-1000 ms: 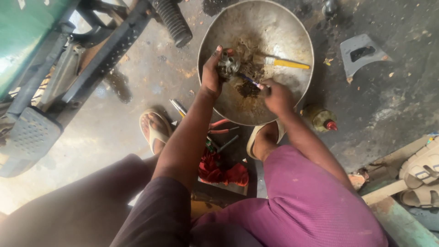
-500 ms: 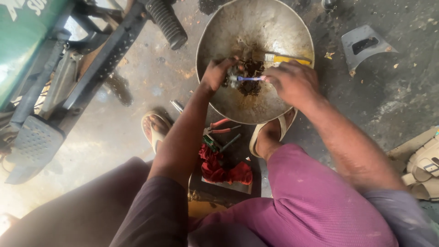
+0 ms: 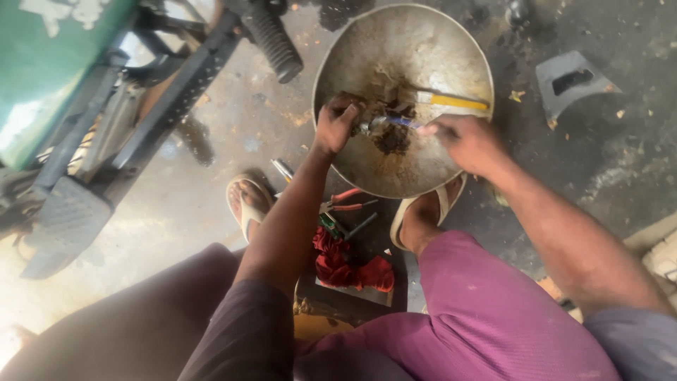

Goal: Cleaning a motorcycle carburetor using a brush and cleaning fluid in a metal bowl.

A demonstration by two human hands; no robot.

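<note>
1. The left hand was closed around one small dirty part over the middle of the one metal bowl.
2. The right hand gripped one thin brush.
3. One yellow-handled tool lay at the bowl's right edge.
4. The greasy part could slip and fall.

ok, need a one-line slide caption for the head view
Seated person's left hand grips a small greasy part over a round metal basin while the right hand works it with a thin tool.
</note>
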